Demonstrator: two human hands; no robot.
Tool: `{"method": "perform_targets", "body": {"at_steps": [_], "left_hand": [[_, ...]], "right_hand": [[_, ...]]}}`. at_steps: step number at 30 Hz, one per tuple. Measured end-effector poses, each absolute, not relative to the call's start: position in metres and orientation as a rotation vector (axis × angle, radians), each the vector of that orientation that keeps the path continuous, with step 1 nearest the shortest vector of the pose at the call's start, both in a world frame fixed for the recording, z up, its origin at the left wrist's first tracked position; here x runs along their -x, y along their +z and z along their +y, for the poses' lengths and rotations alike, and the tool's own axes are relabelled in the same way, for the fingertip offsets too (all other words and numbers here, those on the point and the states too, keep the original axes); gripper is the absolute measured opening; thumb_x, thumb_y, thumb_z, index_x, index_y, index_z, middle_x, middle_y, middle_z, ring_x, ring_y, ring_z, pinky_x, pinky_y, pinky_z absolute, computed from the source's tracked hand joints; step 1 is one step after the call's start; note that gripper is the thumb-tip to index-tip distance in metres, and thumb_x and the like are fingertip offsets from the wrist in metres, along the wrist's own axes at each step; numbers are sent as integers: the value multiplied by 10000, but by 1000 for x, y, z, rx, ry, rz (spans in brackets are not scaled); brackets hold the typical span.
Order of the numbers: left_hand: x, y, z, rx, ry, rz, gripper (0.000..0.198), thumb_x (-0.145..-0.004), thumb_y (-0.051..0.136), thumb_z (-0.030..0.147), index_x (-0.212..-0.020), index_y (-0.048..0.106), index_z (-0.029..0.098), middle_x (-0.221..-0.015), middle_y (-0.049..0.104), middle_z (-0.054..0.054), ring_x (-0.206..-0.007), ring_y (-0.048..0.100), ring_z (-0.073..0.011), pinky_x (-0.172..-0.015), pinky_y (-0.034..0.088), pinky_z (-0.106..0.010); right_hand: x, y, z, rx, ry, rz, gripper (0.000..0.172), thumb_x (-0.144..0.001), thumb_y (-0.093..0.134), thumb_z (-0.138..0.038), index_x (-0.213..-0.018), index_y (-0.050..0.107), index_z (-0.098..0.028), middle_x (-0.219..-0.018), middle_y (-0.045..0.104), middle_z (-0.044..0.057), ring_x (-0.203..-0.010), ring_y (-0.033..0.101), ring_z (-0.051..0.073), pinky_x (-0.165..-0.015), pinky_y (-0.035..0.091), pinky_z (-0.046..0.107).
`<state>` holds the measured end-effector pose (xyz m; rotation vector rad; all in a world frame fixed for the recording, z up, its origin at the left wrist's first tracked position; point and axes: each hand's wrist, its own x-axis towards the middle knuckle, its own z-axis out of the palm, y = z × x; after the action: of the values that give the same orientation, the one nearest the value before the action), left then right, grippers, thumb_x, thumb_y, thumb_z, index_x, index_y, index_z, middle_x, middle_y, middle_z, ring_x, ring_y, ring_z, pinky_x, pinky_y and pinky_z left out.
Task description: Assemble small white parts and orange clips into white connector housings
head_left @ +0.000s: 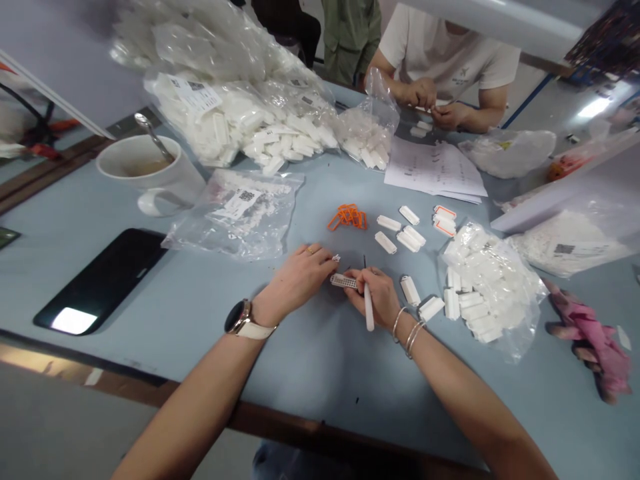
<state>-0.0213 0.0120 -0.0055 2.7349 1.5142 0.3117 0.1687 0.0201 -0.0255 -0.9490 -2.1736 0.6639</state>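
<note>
1. Holding a white rectangular plastic block with a grid of holes (344,281) by one end in the right hand (381,293), low over the blue-grey tabletop (300,360), between both hands. Turned grid-side out, likely for a clear look at the holes.
2. Also gripping a slim white pen-shaped tool with a thin dark shaft (369,308) in the right hand, closed narrow. Handle end toward the near table edge, shaft end away; probably paired in one hand to spare the other.
3. Resting the left hand (307,268) just beside the free end of the block, fingertips close together at a small white piece (337,258). Can't tell if pinched or only touched; too small. Can't tell about contact with the block either.
4. Note a heap of thin orange rectangular rings (349,217) beyond the left hand, likely grouped to avoid mixing.
5. Note loose white oblong plastic pieces (411,238) beyond the right hand, probably spread for easy picking.
6. Note a clear plastic bag of white pieces (527,317) to the right, open toward the hands, likely for easy reach.
</note>
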Motion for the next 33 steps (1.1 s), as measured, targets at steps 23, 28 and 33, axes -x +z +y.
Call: {"method": "perform_targets", "body": {"at_steps": [23,28,33], "left_hand": [[11,-9,7,-2015,814,1391,132,-839,506,198,-818,634,176,-910,571,-50,-846,568,-166,-776,468,-317],[10,-7,5,-2124,826,1411,121,-834,506,164,-800,621,176,-903,580,-51,-843,569,-166,-759,475,-306],[6,-4,3,-2163,809,1408,121,-847,489,164,-805,602,173,-890,587,-57,-893,552,-182,-797,456,-322]], "right_hand": [[-172,-24,20,1019,752,-2182,225,-699,554,-127,-624,369,-231,-756,660,13,-691,559,162,-670,467,279],[-171,-26,21,1014,765,-2175,216,-705,560,-123,-635,386,-229,-802,675,11,-707,563,162,-697,472,293],[-172,-27,21,991,756,-2173,236,-731,571,-142,-632,376,-230,-819,683,16,-706,565,160,-694,472,290]]}}
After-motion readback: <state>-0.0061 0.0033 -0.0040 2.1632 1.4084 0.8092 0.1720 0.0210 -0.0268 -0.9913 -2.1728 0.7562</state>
